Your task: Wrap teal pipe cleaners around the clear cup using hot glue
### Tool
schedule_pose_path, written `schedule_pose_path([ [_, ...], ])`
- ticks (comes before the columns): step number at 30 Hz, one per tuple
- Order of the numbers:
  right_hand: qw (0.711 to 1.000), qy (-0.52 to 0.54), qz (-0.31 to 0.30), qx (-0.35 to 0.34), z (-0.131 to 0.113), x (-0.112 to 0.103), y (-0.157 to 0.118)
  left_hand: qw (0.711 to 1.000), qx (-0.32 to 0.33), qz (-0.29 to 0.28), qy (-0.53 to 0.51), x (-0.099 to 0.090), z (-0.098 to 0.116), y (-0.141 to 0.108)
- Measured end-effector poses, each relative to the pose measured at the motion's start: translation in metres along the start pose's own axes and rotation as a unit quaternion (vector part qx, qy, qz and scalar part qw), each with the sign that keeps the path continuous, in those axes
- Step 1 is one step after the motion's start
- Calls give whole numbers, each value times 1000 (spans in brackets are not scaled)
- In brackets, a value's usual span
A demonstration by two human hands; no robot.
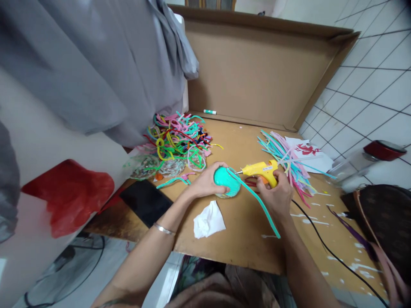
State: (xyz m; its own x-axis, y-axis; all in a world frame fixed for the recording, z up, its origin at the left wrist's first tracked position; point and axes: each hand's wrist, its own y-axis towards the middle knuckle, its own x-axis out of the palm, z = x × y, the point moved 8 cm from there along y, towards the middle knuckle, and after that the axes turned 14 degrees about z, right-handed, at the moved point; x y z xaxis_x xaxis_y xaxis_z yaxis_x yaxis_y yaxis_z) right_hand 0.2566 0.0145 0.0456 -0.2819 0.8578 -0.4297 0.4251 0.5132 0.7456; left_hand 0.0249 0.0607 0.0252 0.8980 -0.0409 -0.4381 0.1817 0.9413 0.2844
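My left hand (210,182) is wrapped round a rounded object (225,180) covered in turquoise pipe cleaner, holding it above the table. From its top a loose turquoise pipe cleaner (261,204) hangs down to the right, its end free. My right hand (278,194) grips a yellow hot glue gun (261,169) by the handle. The gun's metal nozzle points left and meets the top edge of the turquoise object, near where the strand leaves it. A black cord (321,239) runs from the right hand's side toward the lower right.
A heap of mixed pipe cleaners (180,137) lies back left, straight ones (289,158) back right. A crumpled white tissue (209,220) and black tablet-like slab (146,202) lie nearer. A brown bag (382,226) and clear bottle (359,160) stand right; a cardboard wall (257,72) closes the back.
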Motion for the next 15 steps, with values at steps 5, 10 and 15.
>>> schedule_pose_path([
  [5,1000,7,-10,5,-3,1,-2,1000,11,4,2,0,3,0],
  [10,996,-56,-4,67,24,4,7,1000,-1,10,10,-10,0,1],
  [15,991,-29,-55,119,54,20,10,1000,6,1,27,-9,3,0],
])
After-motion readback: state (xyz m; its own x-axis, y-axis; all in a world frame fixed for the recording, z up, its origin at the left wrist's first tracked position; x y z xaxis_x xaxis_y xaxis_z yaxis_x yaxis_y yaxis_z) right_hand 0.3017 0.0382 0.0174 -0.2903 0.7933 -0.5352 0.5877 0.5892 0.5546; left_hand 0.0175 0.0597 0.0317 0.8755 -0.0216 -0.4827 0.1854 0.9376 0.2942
